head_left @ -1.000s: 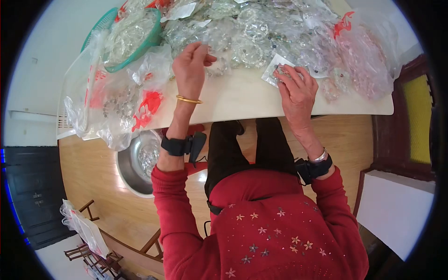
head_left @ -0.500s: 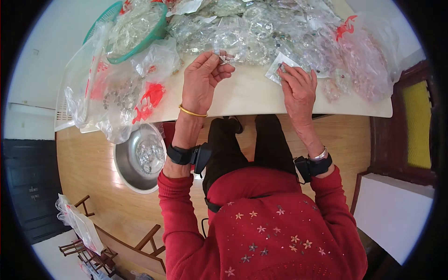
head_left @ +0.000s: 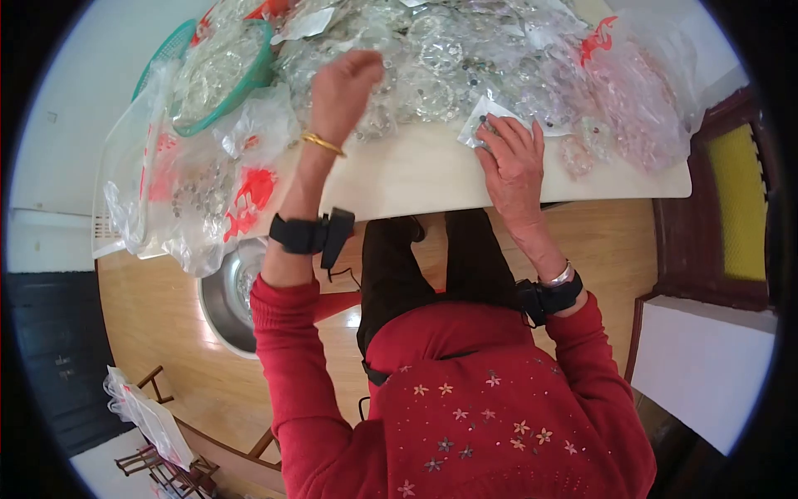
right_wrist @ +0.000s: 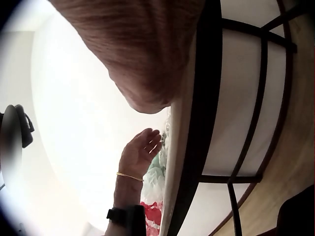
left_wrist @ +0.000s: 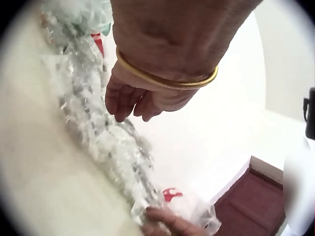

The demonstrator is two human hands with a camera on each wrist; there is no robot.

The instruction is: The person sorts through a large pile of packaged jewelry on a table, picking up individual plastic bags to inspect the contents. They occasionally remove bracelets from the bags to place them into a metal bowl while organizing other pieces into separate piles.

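- Left hand (head_left: 345, 83) is moving out over bead packets (head_left: 432, 50), fingers loose, empty.
- Right hand (head_left: 513, 158) is pinning small bag (head_left: 480, 118) flat, straight-fingered, stopping it sliding.

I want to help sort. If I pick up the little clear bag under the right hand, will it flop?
Probably floppy: the little clear bag looks like thin film lying flat under the right hand. Likely light too, since it seems to hold only a few small pieces. It may slide on the smooth table, so pinch an edge.
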